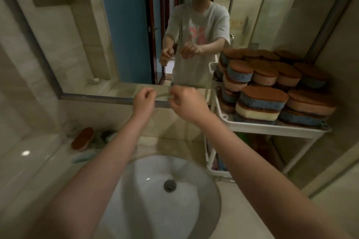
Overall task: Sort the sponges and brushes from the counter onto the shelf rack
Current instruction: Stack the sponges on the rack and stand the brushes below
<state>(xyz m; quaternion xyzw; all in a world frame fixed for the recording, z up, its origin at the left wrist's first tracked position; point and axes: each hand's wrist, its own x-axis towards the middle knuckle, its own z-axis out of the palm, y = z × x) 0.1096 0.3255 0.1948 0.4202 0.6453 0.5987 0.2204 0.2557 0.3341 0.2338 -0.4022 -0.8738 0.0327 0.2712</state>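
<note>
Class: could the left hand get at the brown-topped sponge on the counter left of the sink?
Probably yes: nothing stands between the left hand and the sponge. But it and the right hand pinch a blurry clear film, so it must let go first.

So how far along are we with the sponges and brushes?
Largely done: the rack's top shelf holds a big pile of sponges. In hand: left hand and right hand pinch a blurry clear strip between them, no sponge. Left: one brown-topped sponge and a few blurred items beside it on the counter.
</note>
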